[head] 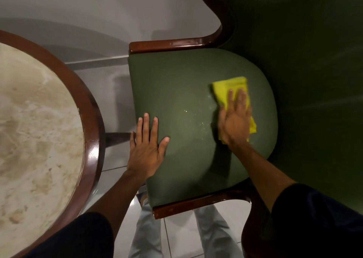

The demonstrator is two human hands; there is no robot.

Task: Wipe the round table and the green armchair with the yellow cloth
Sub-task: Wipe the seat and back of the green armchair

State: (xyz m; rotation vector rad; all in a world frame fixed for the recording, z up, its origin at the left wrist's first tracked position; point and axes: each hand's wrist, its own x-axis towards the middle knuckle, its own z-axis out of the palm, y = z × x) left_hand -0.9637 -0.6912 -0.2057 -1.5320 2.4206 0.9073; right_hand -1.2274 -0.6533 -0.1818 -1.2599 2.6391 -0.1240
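While both hands lie flat, the right (234, 120) presses the yellow cloth (231, 89) lengthwise toward the seat's back.

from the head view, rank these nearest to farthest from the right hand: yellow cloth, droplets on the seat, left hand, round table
1. yellow cloth: directly under the right hand, touching it.
2. droplets: on the green seat, just left of that hand.
3. left hand: flat on the seat's left edge.
4. round table: far left, beyond the chair.

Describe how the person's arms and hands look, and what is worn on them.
Both forearms are bare. Dark navy short sleeves end near the elbows. The left hand and right hand are bare: no gloves, rings, watch or bracelet visible.
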